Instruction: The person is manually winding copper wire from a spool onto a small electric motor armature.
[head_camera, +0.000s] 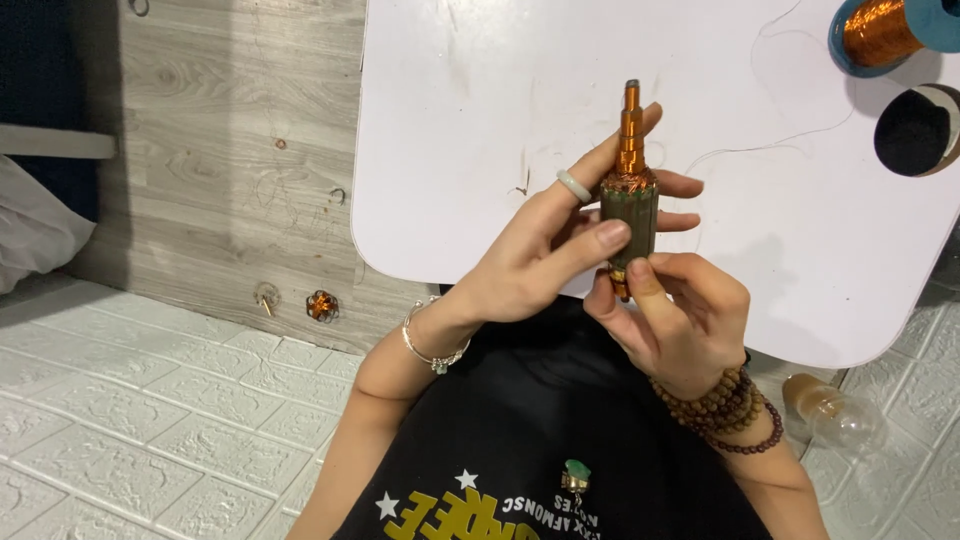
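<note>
Holding the motor rotor (628, 205) upright over the near edge of the white table (450, 150), I have both hands closed on it. My left hand (540, 255) wraps the grey slotted body, thumb laid across its front and fingers curled behind. My right hand (675, 315) pinches the lower shaft end between thumb and fingers. Neither hand is free.

Step in hand, as I judge it: inspection or positioning of the rotor, with copper winding visible at the top of the body and a stepped copper-coloured section above it. A very thin strand appears to trail across the table toward the far right corner; I cannot tell whether it joins the rotor.

The next move calls for a steady left-hand hold while the right hand shifts, since the rotor rests on nothing.

Containers and markings:
- Spool of copper wire (880, 30), teal flanges, far right corner of the table.
- Dark round disc (918, 130), pale rim, just below the spool.
- Clear bottle with a brown cap (835, 410), lying on the white tiled floor at right.
- Small copper coil (321, 305), on the wooden floor panel at left.
- Yellow lettering and white stars on my black shirt (540, 430); no labels show on the spool.
</note>
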